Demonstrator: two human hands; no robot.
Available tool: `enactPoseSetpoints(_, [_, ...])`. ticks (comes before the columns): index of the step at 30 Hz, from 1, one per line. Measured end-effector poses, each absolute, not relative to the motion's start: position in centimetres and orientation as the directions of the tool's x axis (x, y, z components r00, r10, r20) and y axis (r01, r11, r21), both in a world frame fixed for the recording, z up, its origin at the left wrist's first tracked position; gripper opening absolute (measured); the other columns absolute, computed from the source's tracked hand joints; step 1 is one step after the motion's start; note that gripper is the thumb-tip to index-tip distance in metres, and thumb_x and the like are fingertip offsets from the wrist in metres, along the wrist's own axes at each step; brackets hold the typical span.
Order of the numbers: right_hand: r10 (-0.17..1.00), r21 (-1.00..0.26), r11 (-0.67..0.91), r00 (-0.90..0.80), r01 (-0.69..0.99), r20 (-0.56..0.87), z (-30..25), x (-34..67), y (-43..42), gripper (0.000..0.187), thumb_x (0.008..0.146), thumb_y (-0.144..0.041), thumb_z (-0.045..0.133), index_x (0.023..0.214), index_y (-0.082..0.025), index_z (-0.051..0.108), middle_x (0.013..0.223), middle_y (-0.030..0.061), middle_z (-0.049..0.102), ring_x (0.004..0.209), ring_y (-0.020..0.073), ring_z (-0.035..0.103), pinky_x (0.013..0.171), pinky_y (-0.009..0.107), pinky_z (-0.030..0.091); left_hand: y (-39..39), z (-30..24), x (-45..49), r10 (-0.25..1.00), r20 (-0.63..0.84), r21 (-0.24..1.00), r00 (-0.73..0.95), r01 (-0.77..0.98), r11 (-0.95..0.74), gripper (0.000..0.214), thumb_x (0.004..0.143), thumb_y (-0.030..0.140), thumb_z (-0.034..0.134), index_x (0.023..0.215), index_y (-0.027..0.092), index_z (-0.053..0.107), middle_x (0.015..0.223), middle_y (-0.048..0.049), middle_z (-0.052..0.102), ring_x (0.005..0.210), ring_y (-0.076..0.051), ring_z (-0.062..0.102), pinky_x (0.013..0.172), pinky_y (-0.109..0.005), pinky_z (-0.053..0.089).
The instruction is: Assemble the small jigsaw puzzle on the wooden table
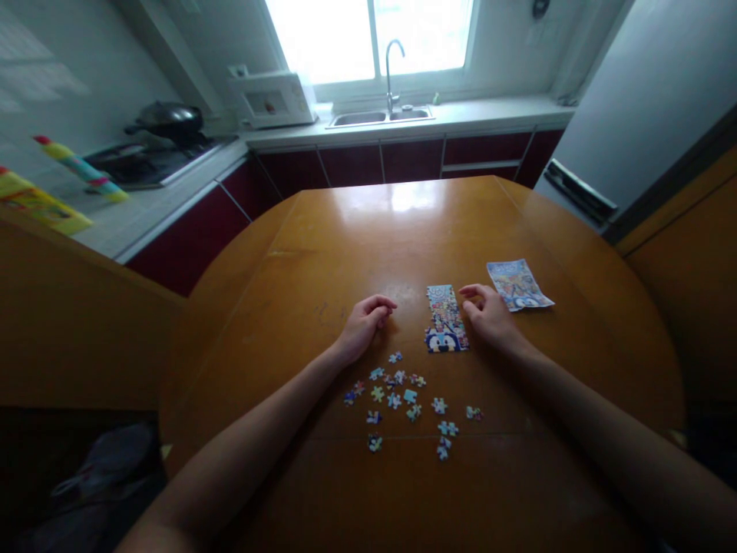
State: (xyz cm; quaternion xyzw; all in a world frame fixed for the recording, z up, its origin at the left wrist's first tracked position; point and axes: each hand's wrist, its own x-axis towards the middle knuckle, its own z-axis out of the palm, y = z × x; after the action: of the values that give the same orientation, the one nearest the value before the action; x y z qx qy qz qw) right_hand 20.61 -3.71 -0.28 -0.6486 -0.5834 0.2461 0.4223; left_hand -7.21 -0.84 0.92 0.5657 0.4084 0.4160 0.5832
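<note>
A partly assembled strip of jigsaw puzzle [445, 320] lies on the round wooden table [357, 238]. My right hand [488, 315] rests just right of it, fingers curled inward, fingertips near the strip's top right edge; whether it holds a piece is hidden. My left hand [365, 322] lies on the table left of the strip, fingers loosely curled under, nothing visible in it. Several loose puzzle pieces [403, 399] are scattered between my forearms. A printed reference picture [518, 284] lies to the right of my right hand.
Behind the table runs a kitchen counter with a sink and tap [391, 111], a white microwave [273, 100] and a stove with a black wok [170, 121]. A grey refrigerator [633, 100] stands at the right. Colourful packets [40, 203] sit on the left ledge.
</note>
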Motion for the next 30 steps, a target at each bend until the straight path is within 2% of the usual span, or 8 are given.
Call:
enactPoseSetpoints(3, [0.966,-0.834,0.026,0.201,0.552,0.163,-0.2,20.6,-3.8,0.027,0.08,-0.021,0.053,0.102,-0.015,0.067,0.105,0.0126,0.069,0.089,0.0241,0.067,0.083,0.04,0.055,-1.2,1.2,-7.2,0.919,0.083,0.98,0.386,0.138,-0.146,0.014,0.081,0.023,0.06,0.088,0.015,0.069,0.08,-0.002,0.064,0.074,-0.014,0.055,0.069,-0.025,0.042])
enactPoseSetpoints(6, [0.965,-0.832,0.041,0.194,0.553,0.176,-0.2,20.6,-3.8,0.027,0.079,-0.022,0.054,0.101,-0.016,0.067,0.105,0.0125,0.069,0.088,0.0239,0.066,0.082,0.04,0.055,-1.4,1.3,-7.1,0.88,0.129,0.942,0.456,0.221,-0.252,0.014,0.084,0.022,0.057,0.088,0.015,0.069,0.086,-0.004,0.067,0.085,-0.017,0.059,0.08,-0.029,0.045])
enactPoseSetpoints(10, [0.963,-0.833,0.039,0.203,0.553,0.18,0.0,20.6,-3.8,0.026,0.079,-0.023,0.054,0.1,-0.016,0.067,0.104,0.0127,0.069,0.086,0.024,0.066,0.081,0.041,0.055,-1.7,1.5,-7.0,0.859,0.152,0.939,0.489,0.199,-0.28,0.015,0.087,0.023,0.057,0.09,0.015,0.069,0.086,-0.0048,0.068,0.084,-0.017,0.061,0.078,-0.029,0.046])
enactPoseSetpoints(13, [0.963,-0.836,0.037,0.203,0.548,0.176,0.1,20.7,-3.8,0.026,0.079,-0.023,0.054,0.1,-0.016,0.067,0.105,0.0132,0.069,0.089,0.0251,0.066,0.084,0.043,0.055,-2.0,2.3,-7.1,0.84,0.18,0.935,0.512,0.176,-0.308,0.019,0.092,0.026,0.056,0.1,0.015,0.069,0.088,-0.0062,0.069,0.078,-0.015,0.06,0.071,-0.027,0.044])
enactPoseSetpoints(16, [0.965,-0.843,0.033,0.201,0.536,0.165,0.2,20.8,-3.7,0.026,0.079,-0.022,0.054,0.1,-0.016,0.067,0.105,0.0129,0.069,0.092,0.0256,0.067,0.087,0.043,0.055,-2.1,3.5,-7.8,0.774,0.222,0.858,0.593,0.258,-0.443,0.018,0.093,0.026,0.06,0.103,0.018,0.072,0.088,-0.0062,0.068,0.077,-0.016,0.058,0.07,-0.027,0.043])
enactPoseSetpoints(18, [0.967,-0.847,0.026,0.202,0.531,0.156,0.2,20.9,-3.7,0.026,0.079,-0.022,0.054,0.101,-0.016,0.067,0.105,0.0129,0.069,0.092,0.0255,0.067,0.087,0.043,0.055,-1.9,4.1,-8.6,0.679,0.209,0.778,0.704,0.301,-0.552,0.017,0.09,0.027,0.065,0.103,0.022,0.075,0.09,-0.0064,0.067,0.083,-0.018,0.058,0.075,-0.029,0.045])
enactPoseSetpoints(21, [0.968,-0.846,0.021,0.201,0.533,0.151,0.1,20.9,-3.6,0.027,0.078,-0.022,0.054,0.101,-0.016,0.067,0.107,0.0138,0.069,0.092,0.0256,0.067,0.088,0.044,0.055,-1.4,4.5,-9.9,0.579,0.128,0.713,0.805,0.332,-0.618,0.019,0.088,0.031,0.071,0.105,0.026,0.077,0.093,-0.0068,0.066,0.089,-0.02,0.058,0.078,-0.03,0.045])
enactPoseSetpoints(30, [0.967,-0.853,0.029,0.2,0.521,0.155,0.0,21.0,-3.6,0.026,0.079,-0.022,0.054,0.101,-0.015,0.067,0.107,0.0144,0.069,0.096,0.0266,0.067,0.091,0.046,0.054,-0.9,4.0,-10.6,0.485,0.05,0.716,0.873,0.308,-0.627,0.013,0.086,0.035,0.075,0.097,0.028,0.08,0.096,-0.0059,0.065,0.095,-0.021,0.056,0.089,-0.034,0.042])
